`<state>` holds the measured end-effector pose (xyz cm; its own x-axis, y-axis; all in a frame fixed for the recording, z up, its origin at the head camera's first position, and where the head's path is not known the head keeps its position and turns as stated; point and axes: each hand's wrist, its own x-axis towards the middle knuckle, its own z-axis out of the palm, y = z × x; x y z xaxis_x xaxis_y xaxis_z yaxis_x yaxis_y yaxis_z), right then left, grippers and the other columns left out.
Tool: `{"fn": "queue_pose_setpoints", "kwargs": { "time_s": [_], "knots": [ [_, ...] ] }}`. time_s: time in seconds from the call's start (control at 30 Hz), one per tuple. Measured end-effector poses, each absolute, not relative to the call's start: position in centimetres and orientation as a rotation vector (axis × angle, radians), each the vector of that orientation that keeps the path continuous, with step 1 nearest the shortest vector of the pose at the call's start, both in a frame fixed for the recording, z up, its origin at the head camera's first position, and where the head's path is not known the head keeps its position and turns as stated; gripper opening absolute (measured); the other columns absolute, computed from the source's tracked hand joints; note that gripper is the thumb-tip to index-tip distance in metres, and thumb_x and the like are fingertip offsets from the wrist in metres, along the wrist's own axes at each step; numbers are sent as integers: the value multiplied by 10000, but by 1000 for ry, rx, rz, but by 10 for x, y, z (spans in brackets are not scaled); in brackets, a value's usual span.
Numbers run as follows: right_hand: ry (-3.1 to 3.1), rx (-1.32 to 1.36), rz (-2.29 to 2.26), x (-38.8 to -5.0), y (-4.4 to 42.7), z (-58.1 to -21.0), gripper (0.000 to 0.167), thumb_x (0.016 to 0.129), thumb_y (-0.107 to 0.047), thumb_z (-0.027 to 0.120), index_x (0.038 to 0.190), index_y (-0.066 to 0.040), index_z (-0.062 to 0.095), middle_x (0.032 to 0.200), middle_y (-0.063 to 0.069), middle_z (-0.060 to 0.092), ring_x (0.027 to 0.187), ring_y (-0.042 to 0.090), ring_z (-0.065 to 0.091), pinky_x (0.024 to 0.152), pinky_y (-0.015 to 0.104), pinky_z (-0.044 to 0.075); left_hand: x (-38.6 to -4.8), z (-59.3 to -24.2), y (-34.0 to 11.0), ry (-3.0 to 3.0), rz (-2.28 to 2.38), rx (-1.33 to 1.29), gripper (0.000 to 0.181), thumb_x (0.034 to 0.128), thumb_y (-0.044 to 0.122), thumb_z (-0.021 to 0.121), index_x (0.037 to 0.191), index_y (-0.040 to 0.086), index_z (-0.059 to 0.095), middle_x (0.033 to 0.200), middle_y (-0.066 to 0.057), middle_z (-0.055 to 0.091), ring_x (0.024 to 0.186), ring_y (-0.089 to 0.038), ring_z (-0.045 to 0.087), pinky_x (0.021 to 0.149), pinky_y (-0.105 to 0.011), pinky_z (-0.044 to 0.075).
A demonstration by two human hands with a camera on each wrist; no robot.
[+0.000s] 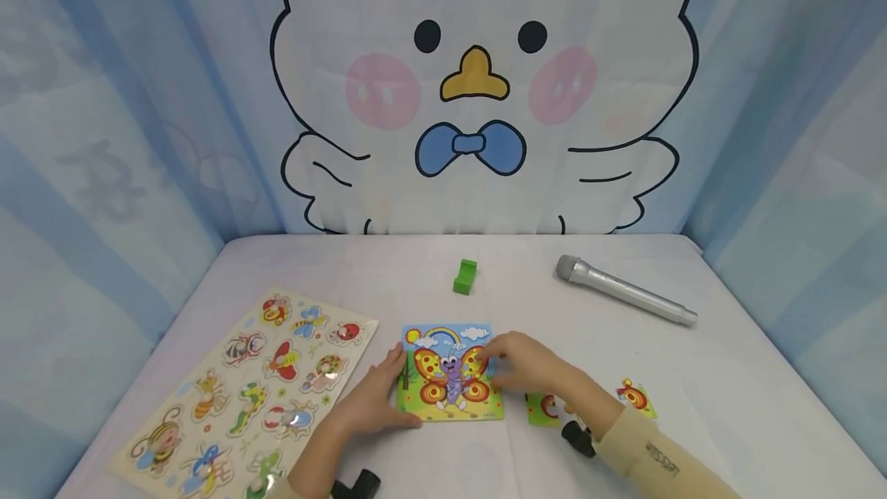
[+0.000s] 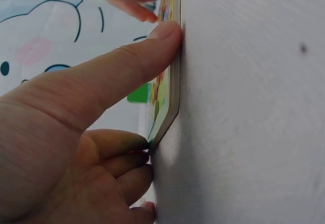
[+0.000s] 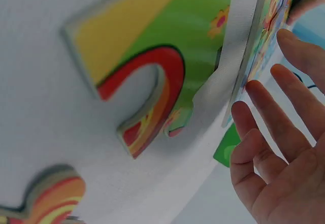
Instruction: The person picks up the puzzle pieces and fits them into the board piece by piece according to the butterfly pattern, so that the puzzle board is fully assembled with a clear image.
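A square butterfly puzzle (image 1: 450, 399) lies flat on the table. My left hand (image 1: 370, 403) holds its lower left corner, thumb along the near edge and fingers at the left edge; the left wrist view shows the thumb (image 2: 117, 66) against the board's side. Over the puzzle's right side is my right hand (image 1: 530, 362), fingers loosely bent; in the right wrist view this hand (image 3: 289, 158) has spread fingers by the board's edge, pinching nothing visible. A loose green piece with a red arc (image 3: 175, 76) lies beside the board, partly hidden by the right arm in the head view.
A large board of insect pictures (image 1: 229, 437) lies on the left. Behind the puzzle sits a green block (image 1: 465, 277), and a silver microphone (image 1: 630, 293) lies at the back right. Another loose piece (image 1: 637, 397) is right of the right forearm.
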<state>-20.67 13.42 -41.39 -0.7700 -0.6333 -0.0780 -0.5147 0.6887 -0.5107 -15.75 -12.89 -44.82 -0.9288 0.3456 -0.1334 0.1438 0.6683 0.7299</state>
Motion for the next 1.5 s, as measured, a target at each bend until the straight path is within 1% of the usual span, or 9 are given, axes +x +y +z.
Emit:
{"fn": "queue_pose_setpoints", "kwargs": {
  "time_s": [0.13, 0.4, 0.6, 0.73, 0.9, 1.1, 1.2, 1.33, 1.5],
  "knots": [
    [2611, -880, -804, -204, 141, -415, 383, 749, -147, 743, 1107, -45, 651, 1115, 79, 625, 973, 234, 561, 834, 406, 484, -158, -449, -129, 2619, 1110, 387, 1036, 620, 319, 827, 1395, -74, 263, 1496, -196, 132, 1360, -365, 133, 1095, -525, 99],
    [2564, -817, -906, -195, 157, -414, 410, 750, -185, 749, 1127, -65, 641, 1119, 58, 619, 952, 228, 533, 797, 423, 469, -159, -449, -130, 2621, 1113, 403, 1038, 625, 324, 823, 1394, -82, 256, 1494, -205, 129, 1358, -371, 132, 1093, -531, 95],
    [2585, -779, -887, -186, 173, -416, 501, 709, -267, 780, 1147, -74, 632, 1100, 22, 617, 897, 187, 508, 747, 366, 459, -157, -449, -130, 2630, 1108, 409, 1037, 626, 325, 821, 1392, -86, 257, 1493, -206, 131, 1356, -374, 136, 1094, -528, 96],
    [2614, -810, -849, -179, 183, -419, 554, 675, -303, 799, 1147, -67, 630, 1019, -29, 605, 840, 144, 490, 713, 302, 449, -157, -448, -130, 2633, 1104, 407, 1034, 627, 324, 820, 1391, -86, 258, 1493, -205, 131, 1356, -373, 138, 1095, -525, 99],
    [2669, -826, -770, -171, 192, -419, 570, 629, -296, 823, 1123, -76, 642, 956, -76, 565, 804, 118, 468, 694, 278, 444, -156, -445, -130, 2631, 1107, 392, 1030, 629, 318, 821, 1393, -83, 259, 1494, -202, 131, 1357, -372, 136, 1097, -520, 97],
    [2700, -735, -713, -166, 200, -418, 568, 612, -271, 834, 1123, -113, 644, 979, -94, 558, 861, 119, 491, 768, 349, 472, -156, -446, -129, 2636, 1111, 406, 1037, 625, 327, 822, 1392, -85, 258, 1491, -211, 134, 1356, -374, 139, 1096, -524, 97],
    [2691, -701, -720, -164, 201, -418, 569, 609, -253, 837, 1125, -109, 643, 949, -103, 554, 845, 116, 488, 748, 336, 468, -157, -447, -129, 2639, 1109, 412, 1038, 625, 330, 822, 1391, -87, 259, 1490, -212, 136, 1356, -374, 140, 1096, -523, 99],
    [2702, -653, -702, -161, 202, -419, 563, 602, -237, 841, 1113, -101, 648, 842, -114, 527, 778, 116, 457, 667, 278, 432, -157, -447, -129, 2628, 1117, 408, 1038, 626, 327, 822, 1392, -87, 257, 1491, -212, 135, 1356, -375, 136, 1096, -524, 97],
    [2729, -600, -640, -159, 199, -421, 560, 583, -184, 839, 1104, -94, 654, 789, -121, 507, 744, 108, 442, 645, 270, 417, -156, -447, -130, 2625, 1122, 402, 1037, 625, 320, 824, 1392, -86, 257, 1490, -213, 136, 1356, -376, 136, 1096, -525, 96]
  ]
}}
